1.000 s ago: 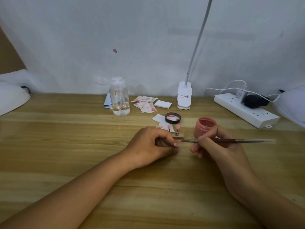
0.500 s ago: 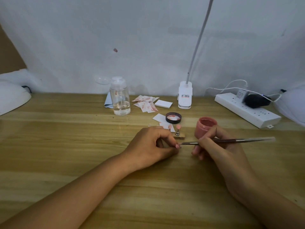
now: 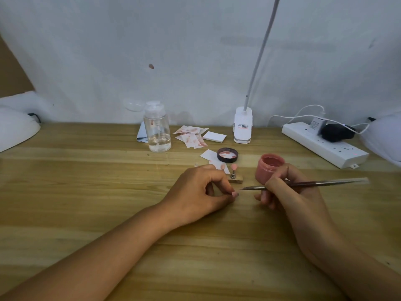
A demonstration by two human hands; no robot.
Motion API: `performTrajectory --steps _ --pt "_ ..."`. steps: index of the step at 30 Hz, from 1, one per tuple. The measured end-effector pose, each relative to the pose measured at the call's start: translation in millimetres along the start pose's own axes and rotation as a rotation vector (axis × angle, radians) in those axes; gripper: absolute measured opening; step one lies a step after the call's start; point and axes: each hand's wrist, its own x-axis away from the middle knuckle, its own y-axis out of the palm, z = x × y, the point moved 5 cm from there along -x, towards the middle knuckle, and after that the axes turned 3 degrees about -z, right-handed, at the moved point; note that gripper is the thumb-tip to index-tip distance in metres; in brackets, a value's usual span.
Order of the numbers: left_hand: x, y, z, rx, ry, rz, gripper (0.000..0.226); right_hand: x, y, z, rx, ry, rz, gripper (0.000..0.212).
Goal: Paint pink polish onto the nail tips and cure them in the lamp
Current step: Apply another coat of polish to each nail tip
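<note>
Left hand rests on the surface, thumb and forefinger pinching a small nail tip. The tip reads pink; coverage is too small to judge.

Right hand grips a thin brush pen-fashion, bristle end just beside the tip. Contact cannot be resolved.

Step judged: painting this tip.

Open jar of pink polish stands just behind the right hand, its lid upturned further back. A second pink tip stands on a small stand behind the left hand's fingers.

Next move needs a light, steady stroke that stays off the fingers, then curing. The white domed shape at far left may be the lamp, well apart.
</note>
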Motion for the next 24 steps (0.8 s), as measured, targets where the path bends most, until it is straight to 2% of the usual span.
performTrajectory --steps 14,20,24 --pt "-0.8 1.2 -1.1 0.014 -0.021 -0.019 0.015 0.0 1.3 0.0 0.018 0.002 -0.024 0.014" --pt "-0.9 0.1 -1.5 0.008 -0.026 -0.029 0.025 0.1 2.2 -1.2 0.020 0.010 -0.032 0.012" --pt "-0.4 0.1 -1.5 -0.004 -0.027 -0.015 0.019 1.1 2.8 -1.0 0.020 0.008 -0.021 0.011"
